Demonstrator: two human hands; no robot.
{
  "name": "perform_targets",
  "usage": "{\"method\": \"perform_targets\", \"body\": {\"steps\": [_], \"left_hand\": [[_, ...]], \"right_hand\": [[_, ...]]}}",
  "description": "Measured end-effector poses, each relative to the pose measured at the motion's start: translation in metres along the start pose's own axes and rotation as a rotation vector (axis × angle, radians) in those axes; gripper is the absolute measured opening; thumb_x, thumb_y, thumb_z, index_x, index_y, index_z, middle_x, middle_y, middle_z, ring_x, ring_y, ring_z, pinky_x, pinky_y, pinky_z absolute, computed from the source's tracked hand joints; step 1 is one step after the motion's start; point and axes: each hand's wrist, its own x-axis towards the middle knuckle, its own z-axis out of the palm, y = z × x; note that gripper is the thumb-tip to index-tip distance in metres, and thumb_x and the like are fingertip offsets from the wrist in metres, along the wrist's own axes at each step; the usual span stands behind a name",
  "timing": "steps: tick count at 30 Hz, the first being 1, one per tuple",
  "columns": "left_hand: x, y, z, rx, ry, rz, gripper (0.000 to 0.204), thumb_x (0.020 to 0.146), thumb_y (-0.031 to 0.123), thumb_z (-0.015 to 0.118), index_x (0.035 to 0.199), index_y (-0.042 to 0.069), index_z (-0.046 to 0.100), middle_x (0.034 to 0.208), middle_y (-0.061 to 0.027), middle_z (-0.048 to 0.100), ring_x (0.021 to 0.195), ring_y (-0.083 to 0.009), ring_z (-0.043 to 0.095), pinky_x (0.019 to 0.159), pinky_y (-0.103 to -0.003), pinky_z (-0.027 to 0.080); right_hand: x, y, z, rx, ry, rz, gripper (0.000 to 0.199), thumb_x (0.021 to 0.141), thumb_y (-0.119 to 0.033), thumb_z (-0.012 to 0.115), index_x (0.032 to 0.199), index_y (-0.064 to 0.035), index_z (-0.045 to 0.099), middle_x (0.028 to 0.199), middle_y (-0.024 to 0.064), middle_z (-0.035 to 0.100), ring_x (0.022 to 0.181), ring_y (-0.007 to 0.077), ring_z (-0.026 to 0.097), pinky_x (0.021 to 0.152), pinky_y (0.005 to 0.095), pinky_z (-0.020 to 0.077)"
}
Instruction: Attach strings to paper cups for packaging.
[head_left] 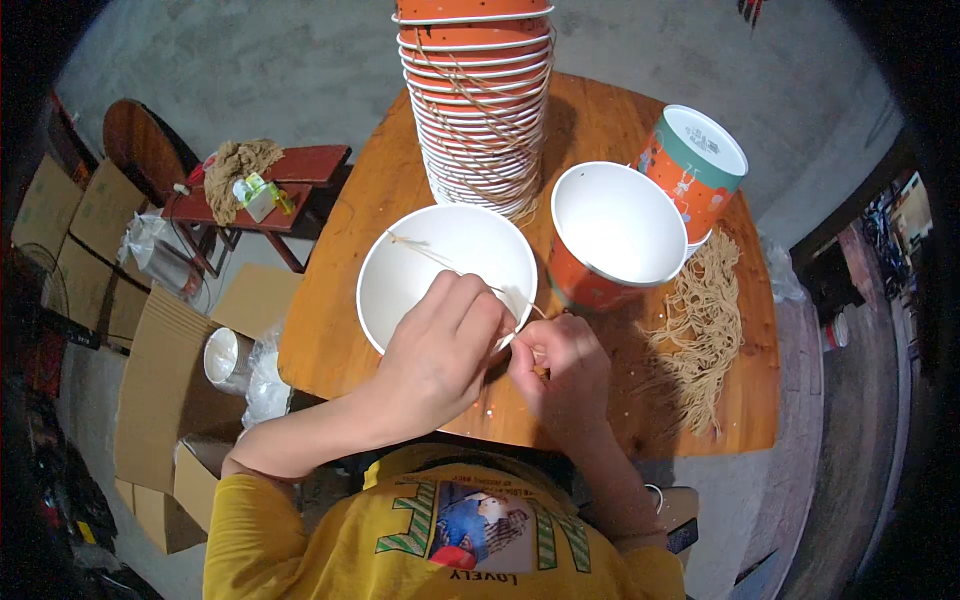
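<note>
From my end I see the left hand (pixel 447 337) bent over the near right rim of a white-lined paper bucket (pixel 408 285), fingers curled in and closed on a tan cord (pixel 420 250); the fingertips are partly hidden. The right hand (pixel 567 372) sits just beside it, outside the rim, thumb and fingers pinched together on the same cord. I get a small loop between the hands, loose ends trailing over the bucket's mouth. Bucket is on the surface (pixel 340 290), mouth up, ahead of the hands and slightly left. Behind it, a tall nested stack (pixel 475 115) with cords draped down it. Right of it, an open orange bucket (pixel 615 225), then an upside-down bucket (pixel 690 180). Cord bundle (pixel 705 345) lies farther right, apart from both hands.
</note>
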Motion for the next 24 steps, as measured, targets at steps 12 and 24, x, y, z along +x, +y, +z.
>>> {"method": "perform_targets", "body": {"steps": [12,24], "left_hand": [[-0.029,-0.015,-0.005,0.016,0.014,0.039,0.023,0.077,0.01,0.071,0.095,0.004,0.057,0.079,-0.0103,0.054,0.075,-0.0298,0.054,0.065,-0.039,0.045],[-0.057,-0.029,-0.032,0.137,-0.076,0.049,0.019,0.079,0.009,0.066,0.094,0.006,0.057,0.094,-0.0098,0.054,0.093,-0.0302,0.052,0.083,-0.04,0.04]], "right_hand": [[-0.024,0.002,-0.001,0.068,0.033,-0.052,0.024,0.08,-0.003,0.066,0.102,-0.0065,0.057,0.087,0.0119,0.06,0.076,0.0284,0.061,0.068,0.0376,0.0511],[0.006,-0.014,-0.017,-0.014,-0.059,-0.066,0.031,0.076,0.0,0.065,0.105,-0.0091,0.06,0.091,0.0111,0.058,0.08,0.0283,0.061,0.066,0.0378,0.0518]]}}
